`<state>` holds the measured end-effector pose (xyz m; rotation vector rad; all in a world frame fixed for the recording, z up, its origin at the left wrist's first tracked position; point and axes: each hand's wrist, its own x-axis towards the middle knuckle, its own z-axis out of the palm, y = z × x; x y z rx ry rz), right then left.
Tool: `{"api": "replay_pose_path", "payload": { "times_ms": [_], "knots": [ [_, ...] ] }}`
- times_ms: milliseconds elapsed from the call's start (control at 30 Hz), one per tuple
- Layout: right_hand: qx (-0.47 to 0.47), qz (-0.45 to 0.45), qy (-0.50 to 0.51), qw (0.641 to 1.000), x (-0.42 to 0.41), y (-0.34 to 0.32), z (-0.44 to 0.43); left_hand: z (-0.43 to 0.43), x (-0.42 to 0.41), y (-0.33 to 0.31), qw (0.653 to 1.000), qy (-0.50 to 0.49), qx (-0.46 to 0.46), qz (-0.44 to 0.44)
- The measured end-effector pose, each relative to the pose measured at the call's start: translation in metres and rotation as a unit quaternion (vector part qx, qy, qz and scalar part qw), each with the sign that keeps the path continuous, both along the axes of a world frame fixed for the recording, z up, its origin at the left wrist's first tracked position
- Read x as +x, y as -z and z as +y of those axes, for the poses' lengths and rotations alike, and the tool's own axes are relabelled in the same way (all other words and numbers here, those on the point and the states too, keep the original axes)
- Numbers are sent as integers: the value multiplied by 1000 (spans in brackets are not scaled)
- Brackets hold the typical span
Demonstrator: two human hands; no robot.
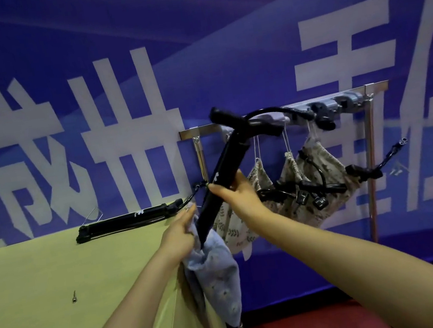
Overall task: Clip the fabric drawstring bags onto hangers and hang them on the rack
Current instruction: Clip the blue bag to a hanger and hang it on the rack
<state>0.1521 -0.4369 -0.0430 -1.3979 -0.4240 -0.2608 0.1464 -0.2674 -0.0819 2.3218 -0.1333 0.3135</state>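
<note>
My left hand (179,237) grips the open mouth of a light blue drawstring bag (217,277), which hangs down past the table's right edge. My right hand (237,193) holds the barrel of a black T-handled hand pump (225,162). The pump is tilted and its lower end sits in the bag's mouth. Behind them stands a metal rack (339,96). Several beige leaf-print drawstring bags (321,185) hang from it by their cords on grey clips, with black pump parts sticking out of them.
A second black pump (128,220) lies at the far edge of the yellow-green table (59,283). A small metal screw-like piece (74,297) rests on the tabletop. A blue banner wall stands close behind. The floor at the lower right is red.
</note>
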Motion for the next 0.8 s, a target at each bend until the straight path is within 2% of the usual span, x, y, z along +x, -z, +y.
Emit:
{"api": "replay_pose_path", "payload": {
  "times_ms": [133,233,333,467,600,733,800],
  "knots": [
    [-35,-8,-27,999,-7,13,16,-9,-12,-12,994,29,-96,-42],
    [-64,-22,-31,997,-7,25,21,-14,-20,-25,991,63,-103,-57],
    [-152,-20,-27,988,-5,38,27,-23,-26,-35,984,74,-154,-51],
    [-323,-20,-16,946,-2,45,27,-22,-27,-43,951,82,-295,-50],
    [-434,-51,21,899,-8,50,26,-27,-24,-40,945,34,-318,-64],
    [-431,-110,28,895,-11,53,22,-33,-19,-47,872,-65,-473,-105],
    [-345,-113,45,931,-9,56,15,-31,-18,-50,864,-54,-491,-102]
  ]
}}
